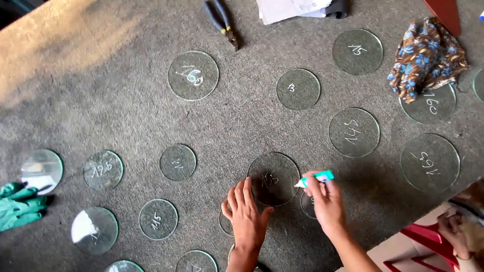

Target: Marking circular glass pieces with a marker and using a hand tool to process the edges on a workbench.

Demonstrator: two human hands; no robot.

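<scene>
My right hand [326, 201] grips a teal and white marker pen [315, 179], its white tip touching the right edge of a round glass disc [269, 171] with white writing on it. My left hand [246, 214] lies flat on the grey felt [126, 121] beside that disc's lower left edge, fingers together, partly covering a smaller disc [225, 222]. Another small disc [307, 205] peeks out beneath my right hand.
Several marked glass discs lie spread over the felt, such as one [193, 75] at the upper middle. Pliers [222, 21] and papers [290, 8] sit at the top. A floral cloth [426, 55] is at upper right, green gloves [19, 205] at left. Another person's hand [456, 229] is at lower right.
</scene>
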